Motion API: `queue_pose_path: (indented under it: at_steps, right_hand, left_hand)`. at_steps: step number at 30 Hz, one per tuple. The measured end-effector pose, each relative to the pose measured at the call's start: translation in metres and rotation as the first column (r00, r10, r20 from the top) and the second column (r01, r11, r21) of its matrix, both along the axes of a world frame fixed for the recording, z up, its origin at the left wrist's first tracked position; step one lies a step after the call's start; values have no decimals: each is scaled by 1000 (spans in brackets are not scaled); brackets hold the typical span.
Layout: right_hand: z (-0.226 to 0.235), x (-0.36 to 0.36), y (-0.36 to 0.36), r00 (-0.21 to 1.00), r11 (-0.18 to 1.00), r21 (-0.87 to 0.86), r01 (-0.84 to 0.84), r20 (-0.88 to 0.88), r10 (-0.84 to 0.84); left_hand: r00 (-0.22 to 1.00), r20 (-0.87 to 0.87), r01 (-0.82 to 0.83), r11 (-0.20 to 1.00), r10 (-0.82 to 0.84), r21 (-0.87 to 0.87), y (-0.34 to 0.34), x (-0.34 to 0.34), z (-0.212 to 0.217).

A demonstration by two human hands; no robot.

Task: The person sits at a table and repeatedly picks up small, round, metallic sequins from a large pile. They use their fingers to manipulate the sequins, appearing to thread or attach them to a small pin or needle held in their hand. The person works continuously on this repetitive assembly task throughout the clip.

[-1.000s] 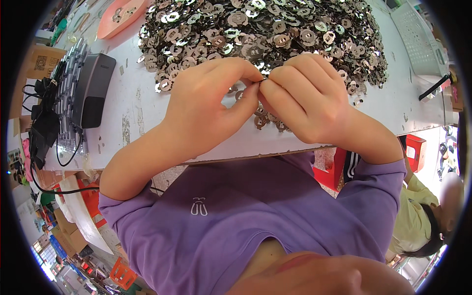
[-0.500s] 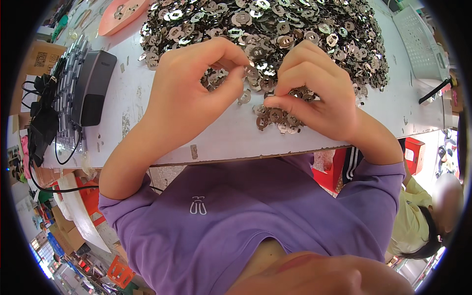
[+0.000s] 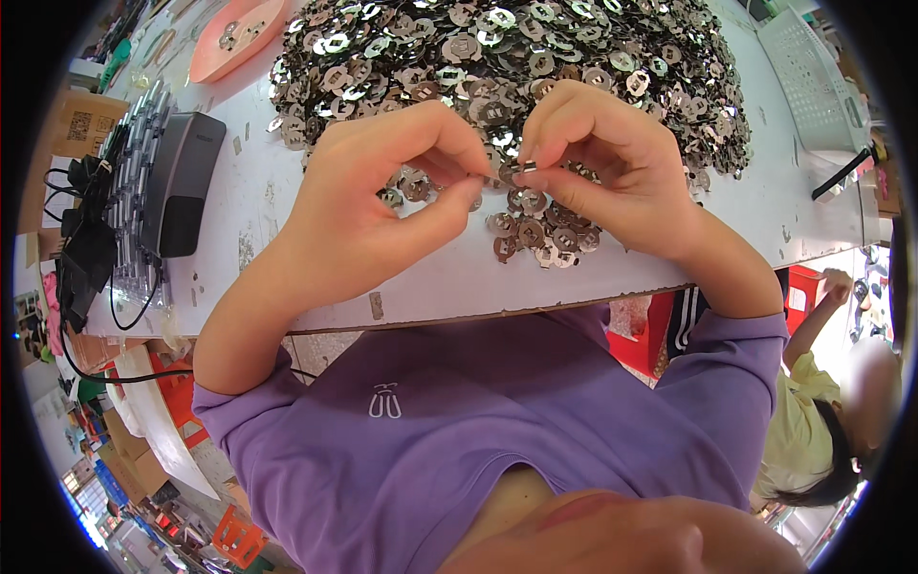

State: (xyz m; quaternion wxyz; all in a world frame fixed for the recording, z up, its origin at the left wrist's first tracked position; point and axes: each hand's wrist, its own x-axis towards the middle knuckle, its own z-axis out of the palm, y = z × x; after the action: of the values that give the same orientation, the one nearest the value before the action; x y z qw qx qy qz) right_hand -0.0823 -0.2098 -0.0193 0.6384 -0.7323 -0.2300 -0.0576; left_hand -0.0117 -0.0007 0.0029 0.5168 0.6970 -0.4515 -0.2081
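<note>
A large heap of shiny, round metal clips with cut-outs (image 3: 459, 48) lies on the white table (image 3: 335, 277) in front of me. In front of the heap, my left hand (image 3: 368, 191) is closed in a pinch, with the edge of a small metal clip (image 3: 491, 181) showing at its fingertips. Close beside it, my right hand (image 3: 622, 177) pinches another small metal clip (image 3: 526, 167), seen nearly edge-on, between thumb and forefinger. Below the right hand, a smaller loose group of clips (image 3: 543, 234) lies near the table's front edge.
A pink tray (image 3: 215, 57) with a few small pieces stands at the far left. Nearer on the left are a dark grey box-shaped device (image 3: 186, 182) and black cables (image 3: 86, 230). A white perforated basket (image 3: 813, 91) sits at the right. Another person in yellow (image 3: 803, 421) is at lower right.
My left hand has come down slightly. My right hand has risen and moved left, so the fingertips of both hands are closer, and the clip in the right pinch now shows.
</note>
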Motion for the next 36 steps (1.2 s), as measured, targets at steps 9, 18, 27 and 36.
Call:
queue_pose_path:
  at_steps: [9,18,27,36]
  right_hand:
    - [3,1,0,942,903,428,34,-315,114]
    - [2,13,-11,827,813,556,172,-530,187]
    - [25,27,-22,956,931,221,291,-104,-274]
    - [82,193,-89,432,348,-363,864,891,-142]
  left_hand:
    - [933,360,17,994,23,-108,-3,0,-5]
    - [720,692,153,985,-52,-86,-11,-1,-10]
    - [746,664,35,993,49,-114,-7,0,-14]
    - [711,703,28,1000,-10,-14,6,11,8]
